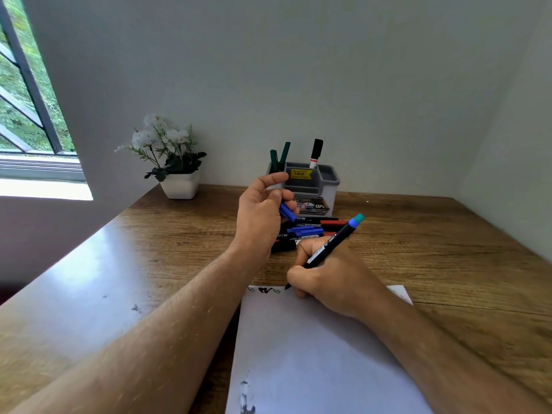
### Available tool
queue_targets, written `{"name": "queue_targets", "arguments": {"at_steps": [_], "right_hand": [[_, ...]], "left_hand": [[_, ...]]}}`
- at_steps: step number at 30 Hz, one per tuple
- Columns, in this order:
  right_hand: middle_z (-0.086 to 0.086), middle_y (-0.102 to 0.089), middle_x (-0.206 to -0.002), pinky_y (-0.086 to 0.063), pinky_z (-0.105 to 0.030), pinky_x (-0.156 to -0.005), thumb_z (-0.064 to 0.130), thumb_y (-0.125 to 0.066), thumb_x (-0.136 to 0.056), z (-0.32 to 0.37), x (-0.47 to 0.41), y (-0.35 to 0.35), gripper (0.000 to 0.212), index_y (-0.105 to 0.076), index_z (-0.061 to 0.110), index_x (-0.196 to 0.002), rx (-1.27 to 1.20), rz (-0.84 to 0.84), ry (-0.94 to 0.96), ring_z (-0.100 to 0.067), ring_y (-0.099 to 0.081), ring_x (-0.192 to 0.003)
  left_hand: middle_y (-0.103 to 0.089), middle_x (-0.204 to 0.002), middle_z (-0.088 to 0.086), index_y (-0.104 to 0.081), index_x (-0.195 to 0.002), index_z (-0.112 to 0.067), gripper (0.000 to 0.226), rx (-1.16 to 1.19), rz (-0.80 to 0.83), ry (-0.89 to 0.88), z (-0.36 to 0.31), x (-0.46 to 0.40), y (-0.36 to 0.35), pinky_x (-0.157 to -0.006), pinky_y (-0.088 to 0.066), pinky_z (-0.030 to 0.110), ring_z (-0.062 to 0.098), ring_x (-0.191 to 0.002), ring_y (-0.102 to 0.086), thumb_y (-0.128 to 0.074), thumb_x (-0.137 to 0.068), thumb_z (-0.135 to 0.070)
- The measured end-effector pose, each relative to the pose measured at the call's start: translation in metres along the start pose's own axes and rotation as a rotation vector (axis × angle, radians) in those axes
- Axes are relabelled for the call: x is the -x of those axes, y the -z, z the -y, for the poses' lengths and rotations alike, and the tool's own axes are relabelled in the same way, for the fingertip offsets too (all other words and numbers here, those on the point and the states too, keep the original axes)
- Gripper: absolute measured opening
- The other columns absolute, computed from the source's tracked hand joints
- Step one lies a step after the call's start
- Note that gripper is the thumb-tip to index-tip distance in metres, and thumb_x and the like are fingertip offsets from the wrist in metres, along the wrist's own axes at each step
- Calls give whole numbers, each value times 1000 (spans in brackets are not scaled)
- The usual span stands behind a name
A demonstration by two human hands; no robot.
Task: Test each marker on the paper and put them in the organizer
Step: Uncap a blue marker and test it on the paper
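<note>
My right hand (325,273) grips a black marker (331,243) with a blue and teal end, its tip touching the top edge of the white paper (313,354) beside several small scribbles (265,290). My left hand (263,210) is raised above the table and holds a blue cap (287,212) in its curled fingers. A pile of blue, red and black markers (307,230) lies between my hands and the grey organizer (310,182). Two green markers (280,158) and a black-capped marker (315,153) stand in the organizer.
A white pot of white flowers (173,162) stands at the back left of the wooden table (448,234). A window (27,100) is at the far left. Walls close the table in behind and on the right. Dark ink smudges mark the paper's near edge (246,398).
</note>
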State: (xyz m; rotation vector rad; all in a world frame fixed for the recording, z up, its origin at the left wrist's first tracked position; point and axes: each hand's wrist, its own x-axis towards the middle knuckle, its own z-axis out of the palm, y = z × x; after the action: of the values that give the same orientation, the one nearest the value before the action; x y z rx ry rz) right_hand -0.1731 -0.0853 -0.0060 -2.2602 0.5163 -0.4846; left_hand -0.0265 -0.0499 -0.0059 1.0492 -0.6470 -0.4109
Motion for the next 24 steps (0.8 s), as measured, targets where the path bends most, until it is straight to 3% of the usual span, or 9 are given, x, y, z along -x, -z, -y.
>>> {"name": "queue_targets", "arguments": {"at_steps": [5,9,13,19,24], "right_hand": [[-8,-66,-58,-46,-29,-52,15,-67,-70,0,-1,0,19,-56,16,-56,4,9,2,-9,-55,-52],[-1,-69,-59,-49,-29,-55,17,-66,-73,-1,-1,-1,15,-58,17,-60,8,13,-12,-9,-62,-56],[-11,-64,-59,-44,-30,-51,14,-67,-71,-2,-2,-1,23,-52,17,-54,12,-21,10,-12,-55,-52],[0,-70,-58,-48,-26,-54,16,-66,-73,-2,-1,-2,16,-59,18,-60,-4,26,0,-7,-63,-55],[-11,-66,-61,-52,-41,-57,15,-68,-71,-3,-2,-1,17,-56,11,-59,-5,-27,15,-25,-62,-61]], "left_hand": [[-65,-75,-1,-62,-118,-17,30,2,0,6,1,-1,-1,-74,-57,28,11,-67,-64,-39,-105,-1],[-64,-75,0,-62,-118,-17,30,6,5,6,1,0,-1,-76,-58,31,13,-68,-63,-39,-105,-2],[-65,-76,0,-62,-116,-18,30,4,3,2,0,0,0,-75,-58,29,13,-69,-64,-39,-106,-2],[-65,-75,-1,-62,-117,-18,30,-1,2,-1,1,-2,0,-76,-58,29,12,-69,-64,-39,-106,-2],[-66,-76,0,-62,-119,-16,30,-2,12,-6,2,-2,2,-76,-58,29,12,-69,-64,-39,-105,-2]]}}
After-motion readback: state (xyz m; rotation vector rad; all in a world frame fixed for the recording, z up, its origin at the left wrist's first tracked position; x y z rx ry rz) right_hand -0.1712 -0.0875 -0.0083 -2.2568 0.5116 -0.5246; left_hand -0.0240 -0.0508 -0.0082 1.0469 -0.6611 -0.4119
